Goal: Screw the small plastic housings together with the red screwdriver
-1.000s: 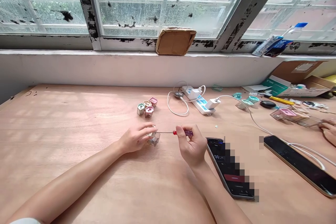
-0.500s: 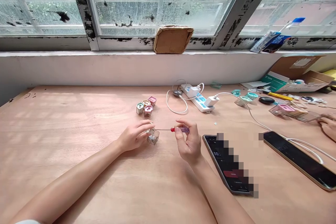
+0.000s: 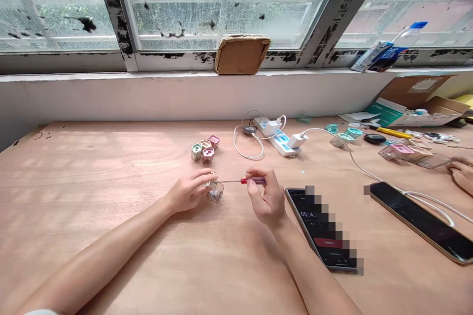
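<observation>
My left hand (image 3: 188, 190) grips a small clear plastic cube (image 3: 216, 192) with a white part showing at its top edge. My right hand (image 3: 266, 198) pinches a slim screwdriver (image 3: 253, 181) with a red and purple handle. Its thin metal shaft reaches left, and its tip meets the cube by my left fingers. Behind my hands, a little apart from them, stands a tight group of several small cubes (image 3: 204, 148) in pink, green and cream.
A smartphone (image 3: 321, 226) lies right of my right hand, and a second dark phone (image 3: 421, 219) lies further right. A power strip (image 3: 275, 137) with white chargers and cables sits behind. At far right, a co-worker's hand (image 3: 461, 174) rests near clear pink-topped boxes (image 3: 404, 153).
The view has tilted slightly, so everything sits a little higher in the frame. Both hands keep the same hold, and the screwdriver stays against the cube.
</observation>
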Available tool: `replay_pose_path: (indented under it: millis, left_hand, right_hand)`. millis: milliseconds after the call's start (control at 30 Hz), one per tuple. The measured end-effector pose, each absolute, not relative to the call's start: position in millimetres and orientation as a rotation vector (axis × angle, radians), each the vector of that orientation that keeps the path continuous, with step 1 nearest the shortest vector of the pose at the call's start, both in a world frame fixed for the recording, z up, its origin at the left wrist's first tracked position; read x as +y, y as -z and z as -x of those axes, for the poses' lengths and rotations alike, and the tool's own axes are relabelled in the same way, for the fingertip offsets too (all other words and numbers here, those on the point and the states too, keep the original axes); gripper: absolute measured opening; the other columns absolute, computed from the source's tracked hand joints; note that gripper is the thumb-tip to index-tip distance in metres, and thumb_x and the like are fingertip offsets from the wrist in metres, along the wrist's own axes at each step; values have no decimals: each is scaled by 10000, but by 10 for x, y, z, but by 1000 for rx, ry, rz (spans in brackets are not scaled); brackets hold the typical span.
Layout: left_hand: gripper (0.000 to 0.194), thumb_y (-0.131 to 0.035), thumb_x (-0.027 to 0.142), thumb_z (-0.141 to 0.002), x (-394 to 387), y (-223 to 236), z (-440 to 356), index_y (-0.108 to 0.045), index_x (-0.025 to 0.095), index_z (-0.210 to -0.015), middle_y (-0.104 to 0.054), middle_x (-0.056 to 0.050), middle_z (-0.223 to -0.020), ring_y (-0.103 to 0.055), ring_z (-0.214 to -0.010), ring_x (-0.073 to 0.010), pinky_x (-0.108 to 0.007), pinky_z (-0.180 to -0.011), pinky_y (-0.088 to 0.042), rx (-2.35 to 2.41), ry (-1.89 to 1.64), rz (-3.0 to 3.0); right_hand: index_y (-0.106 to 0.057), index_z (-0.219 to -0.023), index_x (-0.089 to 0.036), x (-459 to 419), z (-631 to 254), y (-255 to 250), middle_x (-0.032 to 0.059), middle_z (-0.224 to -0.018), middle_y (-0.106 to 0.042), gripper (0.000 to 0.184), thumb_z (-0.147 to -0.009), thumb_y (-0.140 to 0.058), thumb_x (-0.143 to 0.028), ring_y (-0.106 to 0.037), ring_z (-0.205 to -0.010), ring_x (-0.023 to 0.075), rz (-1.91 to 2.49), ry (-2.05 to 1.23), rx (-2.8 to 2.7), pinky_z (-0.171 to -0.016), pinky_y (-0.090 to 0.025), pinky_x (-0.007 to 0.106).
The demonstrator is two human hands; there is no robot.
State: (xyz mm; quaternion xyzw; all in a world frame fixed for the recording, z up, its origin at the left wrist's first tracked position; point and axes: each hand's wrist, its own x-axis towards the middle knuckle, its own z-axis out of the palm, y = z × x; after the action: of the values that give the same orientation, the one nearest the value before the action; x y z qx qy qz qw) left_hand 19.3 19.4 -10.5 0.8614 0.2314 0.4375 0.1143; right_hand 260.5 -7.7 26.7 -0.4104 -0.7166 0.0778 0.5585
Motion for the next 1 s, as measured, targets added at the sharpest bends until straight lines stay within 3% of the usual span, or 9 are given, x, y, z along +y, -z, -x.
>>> replay_pose_path:
  millis: [200,400,667,867,1000]
  left_hand:
    - [332,-508,162,-1003,190,93,-203,-575,183,-1328,-654,-164,-1274,-665,-1172,-214,-337,-945,-588,671,-1277,-2515]
    - [329,-507,175,-1007,188,99,-198,-577,190,-1328,-656,-159,-1274,-666,-1174,-216,-341,-958,-584,689,-1263,-2516]
    - [351,-515,165,-999,192,100,-195,-561,197,-1345,-652,-164,-1280,-662,-1186,-221,-346,-962,-583,676,-1283,-2499]
    - [359,-517,163,-995,189,97,-194,-560,203,-1349,-653,-161,-1284,-661,-1195,-226,-356,-976,-579,677,-1266,-2491]
    - [357,-525,157,-993,185,90,-198,-558,194,-1347,-655,-166,-1278,-659,-1199,-226,-349,-970,-580,671,-1279,-2482]
  right_hand:
    - [-564,-925,-225,-66,-2596,-297,-22,-678,-667,30,-954,-566,-235,-645,-522,129,1012,-224,-1686,-475,-493,222]
    - [-570,-1031,-224,-70,-2645,-334,4,-779,-693,128,-904,-562,-241,-682,-625,158,1022,-247,-1745,-573,-562,267]
    - [-580,-922,-233,-66,-2612,-311,-17,-672,-664,61,-957,-565,-281,-647,-533,139,1024,-271,-1681,-470,-497,229]
    - [-586,-1035,-226,-85,-2626,-298,4,-779,-689,141,-898,-558,-209,-687,-641,160,978,-186,-1694,-595,-577,276]
    - [-594,-980,-224,-73,-2618,-260,-12,-720,-667,66,-922,-601,-254,-655,-564,142,1003,-194,-1652,-509,-526,242]
